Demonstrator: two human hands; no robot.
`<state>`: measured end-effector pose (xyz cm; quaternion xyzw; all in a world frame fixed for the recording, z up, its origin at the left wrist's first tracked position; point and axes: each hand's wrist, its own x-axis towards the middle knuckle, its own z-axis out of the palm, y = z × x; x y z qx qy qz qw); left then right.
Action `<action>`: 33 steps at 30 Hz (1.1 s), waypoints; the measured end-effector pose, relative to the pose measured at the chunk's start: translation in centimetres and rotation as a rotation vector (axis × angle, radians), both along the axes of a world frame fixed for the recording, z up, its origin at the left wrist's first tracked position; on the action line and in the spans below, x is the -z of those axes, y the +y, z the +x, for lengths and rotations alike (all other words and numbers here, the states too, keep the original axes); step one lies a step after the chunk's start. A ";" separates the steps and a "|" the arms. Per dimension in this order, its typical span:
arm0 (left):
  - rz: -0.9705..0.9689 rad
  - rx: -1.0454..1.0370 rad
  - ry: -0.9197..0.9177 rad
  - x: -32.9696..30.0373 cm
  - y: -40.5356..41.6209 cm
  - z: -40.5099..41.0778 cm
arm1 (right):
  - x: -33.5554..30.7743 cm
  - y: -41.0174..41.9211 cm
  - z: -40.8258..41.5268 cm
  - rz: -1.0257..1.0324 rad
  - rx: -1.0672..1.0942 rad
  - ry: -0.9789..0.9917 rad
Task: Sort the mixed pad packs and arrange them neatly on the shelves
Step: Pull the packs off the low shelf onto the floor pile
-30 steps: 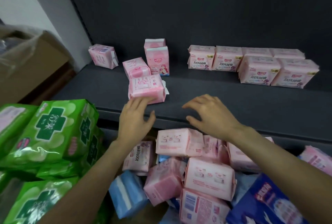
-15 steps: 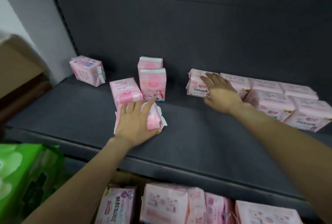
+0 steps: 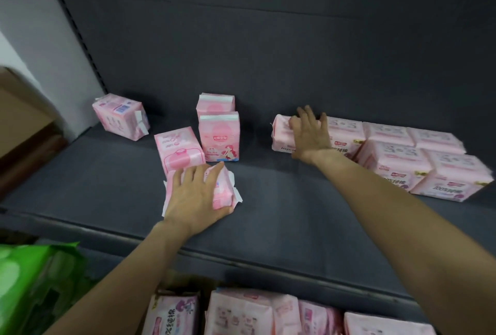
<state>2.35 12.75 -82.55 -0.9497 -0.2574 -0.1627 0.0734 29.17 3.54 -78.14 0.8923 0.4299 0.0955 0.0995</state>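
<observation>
A: How is the grip of each hand seen?

B: The left hand point(image 3: 197, 196) is laid over a small pink pack point(image 3: 224, 191) near the front of the shelf point(image 3: 281, 214); the fingers are spread across its top and the thumb is curled round its right side, so the pack is held. The right hand point(image 3: 311, 136) is pressed flat, fingers straight, on the leftmost pack point(image 3: 281, 136) of the row at the right; nothing is closed round it.

A: What room is left round them?

B: A broad bare strip of dark shelf is seen between the two hands and along the front lip. The held pack lies close to that front edge. The left end of the shelf is bounded by a slotted upright point(image 3: 77, 39), the rear by a dark back panel point(image 3: 268, 53).

A: How are the packs seen?

B: All are pale pink and soft-wrapped. Just behind the held pack, a leaning pack point(image 3: 178, 150) is touched by two upright packs point(image 3: 218, 136), one behind the other. A lone pack point(image 3: 120, 117) is tilted in the left rear corner. The row of packs point(image 3: 402, 157) at the right is set flat, side by side, in two ranks. Below the shelf, more pink packs point(image 3: 255, 313) are seen loose, with green packs point(image 3: 35, 286) at the left.
</observation>
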 end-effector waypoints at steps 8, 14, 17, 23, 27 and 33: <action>-0.139 -0.044 0.136 -0.9 0.0 0.1 | -0.4 -4.0 -3.7 0.392 -0.178 -0.019; -0.259 -0.150 0.252 -3.3 -0.4 0.0 | -6.1 -15.2 -11.0 0.443 -0.082 0.413; -0.330 -0.135 0.022 -5.7 -3.8 0.2 | -8.9 -22.9 -11.9 0.502 -0.014 0.542; -0.511 0.210 0.026 -10.7 -18.6 1.1 | -9.3 -36.3 -14.3 0.493 0.112 0.554; -0.625 0.329 0.068 -11.0 -26.0 1.4 | -7.2 -40.7 -15.4 0.458 0.175 0.304; -0.806 0.401 0.051 -8.5 -31.4 0.4 | -5.4 -44.3 -17.6 0.435 0.239 0.173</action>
